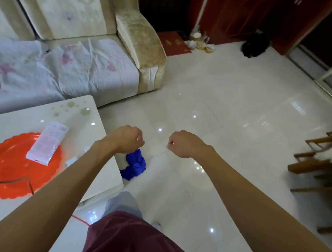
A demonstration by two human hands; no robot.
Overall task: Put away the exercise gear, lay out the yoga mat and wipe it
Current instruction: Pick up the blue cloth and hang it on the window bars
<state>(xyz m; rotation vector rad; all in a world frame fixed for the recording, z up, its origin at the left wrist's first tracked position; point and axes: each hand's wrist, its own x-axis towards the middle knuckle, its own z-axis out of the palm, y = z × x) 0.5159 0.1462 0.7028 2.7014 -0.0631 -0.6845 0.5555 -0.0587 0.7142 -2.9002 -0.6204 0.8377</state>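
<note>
My left hand (129, 139) and my right hand (183, 143) are held out side by side over the white tiled floor (228, 113), a short gap between them. The fingers of both are curled under into loose fists, and I see nothing in either. A crumpled blue cloth (135, 165) lies on the floor just below my left hand, against the corner of the white table (81, 120). No yoga mat or exercise gear shows in this view.
The table at left carries an orange scalloped plate (11, 166) with a white packet (47, 142) on it. A cream sofa (79, 55) stands behind it. Wooden chairs (315, 164) stand at the right edge. Paper cups (201, 42) and a black bag (255, 45) sit near the red doors.
</note>
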